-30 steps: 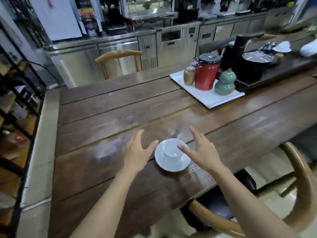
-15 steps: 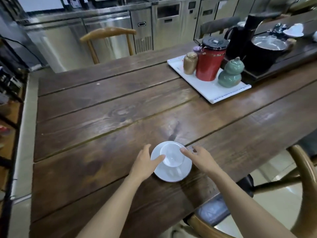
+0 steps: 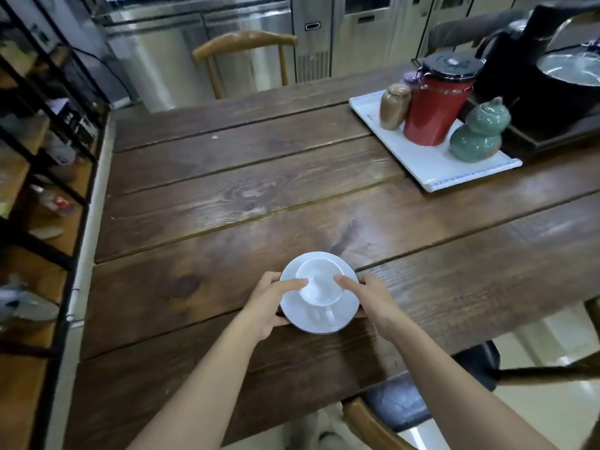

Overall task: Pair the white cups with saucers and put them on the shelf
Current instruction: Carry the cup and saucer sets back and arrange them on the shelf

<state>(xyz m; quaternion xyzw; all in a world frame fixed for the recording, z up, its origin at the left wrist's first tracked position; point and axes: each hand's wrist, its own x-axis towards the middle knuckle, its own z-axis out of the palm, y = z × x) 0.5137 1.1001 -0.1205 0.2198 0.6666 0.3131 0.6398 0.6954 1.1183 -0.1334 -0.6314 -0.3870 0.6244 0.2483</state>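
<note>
Dark wooden planks make up a long table (image 3: 227, 196) that fills most of the view, with steel kitchen units behind it. At the far left stands a black-framed shelf (image 3: 42, 177) with wooden boards, holding blurred items that cannot be made out.

Near the front edge of the table, in the centre, a white cup (image 3: 319, 284) sits upright on a white saucer (image 3: 349, 306), its handle pointing toward the person. The left hand (image 3: 268, 306) curls around the saucer's left rim, thumb lying over the top and touching the cup's side. The right hand (image 3: 373, 302) mirrors it on the right rim, thumb reaching in to the cup. Both hands are partly closed on the saucer, which looks to rest on the wood.

Farther right, well apart from the cup, a white tray (image 3: 422, 167) carries a brown jar (image 3: 394, 105), a red canister (image 3: 436, 108) and a green gourd-shaped jar (image 3: 477, 134).

This pair appears matched and gripped, ready for lifting. The next move likely calls for a level lift and a steady carry leftward to the shelf, so the cup does not slide.
</note>
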